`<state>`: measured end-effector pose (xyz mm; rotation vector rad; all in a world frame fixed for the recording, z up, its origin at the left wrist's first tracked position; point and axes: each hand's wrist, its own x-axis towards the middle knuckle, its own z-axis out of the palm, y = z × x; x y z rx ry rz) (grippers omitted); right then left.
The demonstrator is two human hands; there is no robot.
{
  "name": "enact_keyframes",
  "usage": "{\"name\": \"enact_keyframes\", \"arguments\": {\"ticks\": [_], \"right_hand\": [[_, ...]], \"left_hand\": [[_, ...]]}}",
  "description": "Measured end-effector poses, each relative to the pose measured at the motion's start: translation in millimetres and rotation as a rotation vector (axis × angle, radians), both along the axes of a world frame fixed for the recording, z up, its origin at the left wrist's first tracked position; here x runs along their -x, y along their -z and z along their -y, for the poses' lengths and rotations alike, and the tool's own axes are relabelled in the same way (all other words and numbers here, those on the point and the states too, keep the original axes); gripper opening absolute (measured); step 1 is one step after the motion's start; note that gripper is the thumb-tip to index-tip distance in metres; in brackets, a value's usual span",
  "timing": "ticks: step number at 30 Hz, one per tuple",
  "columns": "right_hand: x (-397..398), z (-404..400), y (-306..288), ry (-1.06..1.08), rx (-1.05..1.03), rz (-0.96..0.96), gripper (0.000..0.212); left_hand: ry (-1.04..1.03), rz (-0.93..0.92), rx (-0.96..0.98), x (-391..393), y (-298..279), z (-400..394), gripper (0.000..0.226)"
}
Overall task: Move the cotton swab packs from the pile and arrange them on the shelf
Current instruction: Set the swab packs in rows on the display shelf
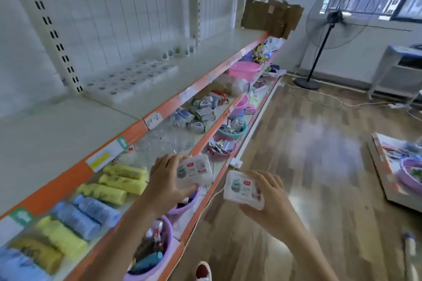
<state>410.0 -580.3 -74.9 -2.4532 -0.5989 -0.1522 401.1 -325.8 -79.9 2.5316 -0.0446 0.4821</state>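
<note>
My left hand point(164, 177) grips a white cotton swab pack point(196, 170) with a red and teal label, held in front of the middle shelf's orange edge. My right hand point(266, 198) grips a second, matching cotton swab pack point(243, 189) a little lower and to the right, out over the floor. On the upper white shelf point(68, 125), rows of the same packs point(130, 80) lie flat against the back panel, and a few stand upright point(180, 50) farther along. The pile is not in view.
Yellow and blue rolls point(91, 203), glass cups point(164, 141) and small packets point(198, 114) fill the middle shelf. Purple, teal and pink basins point(244, 70) sit on the lower shelves. A standing fan point(328, 29) and a cable cross the wooden floor at right. Torn cardboard point(271, 16) sits at the shelf's far end.
</note>
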Motion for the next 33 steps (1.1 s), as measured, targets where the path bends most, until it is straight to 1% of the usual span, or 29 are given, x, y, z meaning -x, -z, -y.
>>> {"name": "enact_keyframes", "arguments": {"ticks": [4, 6, 8, 12, 15, 17, 19, 20, 22, 25, 30, 33], "right_hand": [[-90, -15, -11, -0.014, 0.0, 0.081, 0.071], [-135, -24, -22, -0.018, -0.003, 0.072, 0.072], [-180, -36, -33, -0.066, -0.001, 0.081, 0.074], [-261, -75, -55, -0.155, -0.014, 0.032, 0.075], [-316, -109, -58, -0.223, -0.065, 0.063, 0.073], [-347, -134, -59, -0.309, -0.078, 0.08, 0.072], [-379, -157, -62, -0.389, -0.11, 0.067, 0.07], [-396, -168, -63, -0.425, -0.123, 0.073, 0.069], [-432, -189, -62, -0.492, -0.13, 0.094, 0.069], [-483, -219, -57, -0.577, -0.08, 0.036, 0.073], [-540, -250, -49, -0.791, 0.079, -0.094, 0.083], [-563, -264, -46, -0.953, 0.103, -0.126, 0.083]], "left_hand": [[-0.031, 0.013, -0.014, -89, -16, -25, 0.081], [-0.062, 0.06, -0.018, -136, -30, -36, 0.084], [-0.11, 0.101, -0.034, -179, -43, -50, 0.083], [-0.213, 0.095, -0.022, -244, -64, -80, 0.082], [-0.263, 0.091, 0.012, -272, -66, -100, 0.089], [-0.31, 0.102, 0.001, -287, -62, -114, 0.085], [-0.391, 0.063, -0.038, -300, -56, -127, 0.074], [-0.442, 0.036, -0.055, -306, -53, -132, 0.073], [-0.517, 0.008, -0.087, -316, -43, -142, 0.079], [-0.58, -0.043, -0.148, -328, -44, -142, 0.078], [-0.638, -0.107, -0.118, -352, -45, -125, 0.07], [-0.721, -0.127, -0.102, -366, -44, -112, 0.071]]}}
